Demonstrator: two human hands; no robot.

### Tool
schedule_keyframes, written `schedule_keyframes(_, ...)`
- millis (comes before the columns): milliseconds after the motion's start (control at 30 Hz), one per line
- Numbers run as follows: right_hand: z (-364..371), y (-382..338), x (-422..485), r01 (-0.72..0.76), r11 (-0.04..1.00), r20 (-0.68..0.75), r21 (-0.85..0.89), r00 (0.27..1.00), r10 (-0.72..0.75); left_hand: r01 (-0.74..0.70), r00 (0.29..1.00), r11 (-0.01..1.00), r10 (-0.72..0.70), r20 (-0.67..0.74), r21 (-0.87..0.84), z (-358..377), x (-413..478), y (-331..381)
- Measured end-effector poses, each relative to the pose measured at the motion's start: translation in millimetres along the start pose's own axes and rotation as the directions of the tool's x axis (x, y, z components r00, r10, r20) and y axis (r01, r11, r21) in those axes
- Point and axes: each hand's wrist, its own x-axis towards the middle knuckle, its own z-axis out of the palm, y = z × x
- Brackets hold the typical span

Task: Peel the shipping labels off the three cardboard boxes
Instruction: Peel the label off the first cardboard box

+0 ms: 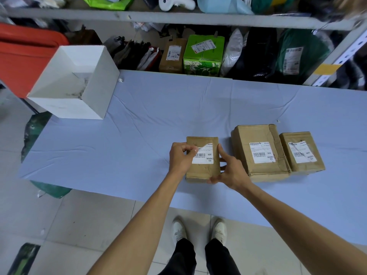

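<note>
Pale blue cloth-covered table (139, 135), cluttered metal shelving (178, 16) behind. Landmark: large brown cardboard box (244, 139), label intact. Just left of it, small brown cardboard box (200, 171). The left hand (179, 158) pinches the lifted upper-left corner of its white shipping label (204, 156); the right hand (230, 171) curls round the box's near-right corner. Just right of landmark, third brown cardboard box (305, 167), labelled. Risk: label's top edge looks ragged, so a steep or quick pull likely tears the paper, leaving scraps stuck.

One wide-angle camera on the person's head looks down and forward across the pale blue cloth-covered table (123, 139) toward grey metal shelving (198, 17).
</note>
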Motion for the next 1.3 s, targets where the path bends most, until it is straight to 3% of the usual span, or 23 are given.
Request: schedule_keyframes(1300, -0.1, -7.6, -3.0, 0.001, 1.000, 0.006, -0.011, 1.000, -0.001, 0.031, 0.999, 0.999, -0.032, -0.025, -0.020, 0.1, -0.4, 0.8)
